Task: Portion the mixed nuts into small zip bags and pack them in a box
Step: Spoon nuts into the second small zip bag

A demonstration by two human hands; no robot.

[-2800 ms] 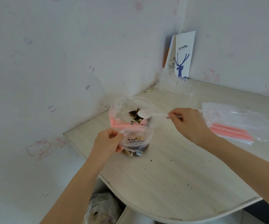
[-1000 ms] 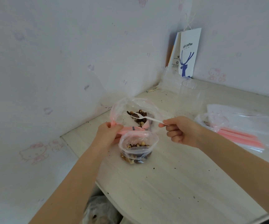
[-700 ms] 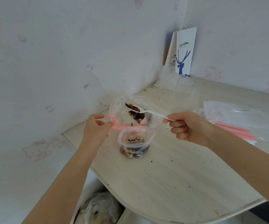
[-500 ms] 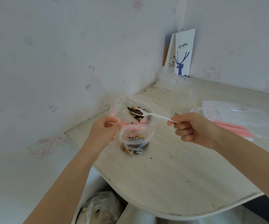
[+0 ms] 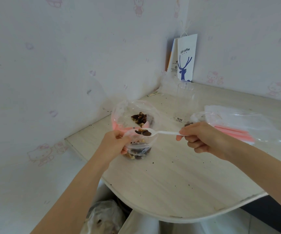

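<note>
My left hand point(image 5: 114, 143) grips the rim of a small clear zip bag point(image 5: 138, 148) standing open on the pale table point(image 5: 178, 174), with mixed nuts in its bottom. My right hand point(image 5: 199, 138) pinches the handle of a white plastic spoon point(image 5: 163, 132). The spoon's bowl carries a load of nuts and hovers over the small bag's mouth. Just behind stands a larger open zip bag point(image 5: 121, 115) with a pink strip and a pile of mixed nuts point(image 5: 140, 118) inside.
A stack of flat zip bags with pink strips point(image 5: 244, 127) lies at the right. A clear plastic cup point(image 5: 184, 102) stands mid-table, and a white paper coffee bag point(image 5: 186, 58) leans in the wall corner. Below the table's curved front edge sits a bin with plastic point(image 5: 104, 218).
The spoon went into the large bag, took up nuts and came back over the small bag. My left hand left the large bag's rim and took hold of the small bag again.
</note>
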